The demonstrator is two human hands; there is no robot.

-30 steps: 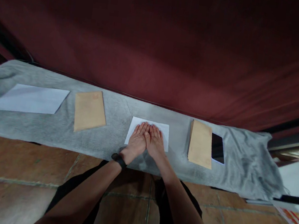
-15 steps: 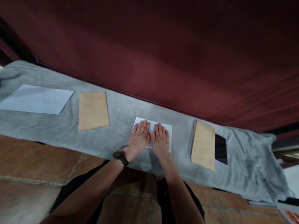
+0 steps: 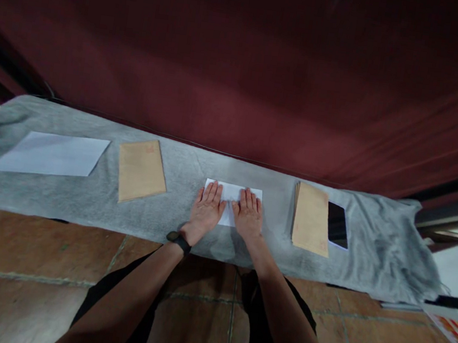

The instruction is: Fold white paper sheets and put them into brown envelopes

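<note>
Head view. Your two hands lie palm down, side by side, on a small rectangle of white paper (image 3: 232,192), which sits near the middle of a long grey cloth (image 3: 276,200). Your left hand (image 3: 207,209) is flat, its fingers extended close together and its thumb spread inward; it covers the paper's left part and grips nothing. Your right hand (image 3: 249,214) mirrors it over the right part, likewise flattened, fingers straight, with nothing in its grasp. A strip of the paper shows between your thumbs, and its far edge shows beyond your fingertips; whether the paper is folded cannot be told. A dark watch (image 3: 179,241) encircles your left wrist.

To the left of your hands, well apart from them, lies a single-looking brown envelope (image 3: 141,172), slightly turned, with a faint reddish mark near its upper right corner. Farther left rests a larger white sheet (image 3: 51,155). To your right lies a stack of brown envelopes (image 3: 312,222), its layers visible along the left edge; directly beside it is a phone (image 3: 337,226) with a dark screen. Beyond the cloth rises a dark red surface (image 3: 222,92); below it you see brown floor tiles (image 3: 33,247) and your dark-clothed legs (image 3: 116,286).
</note>
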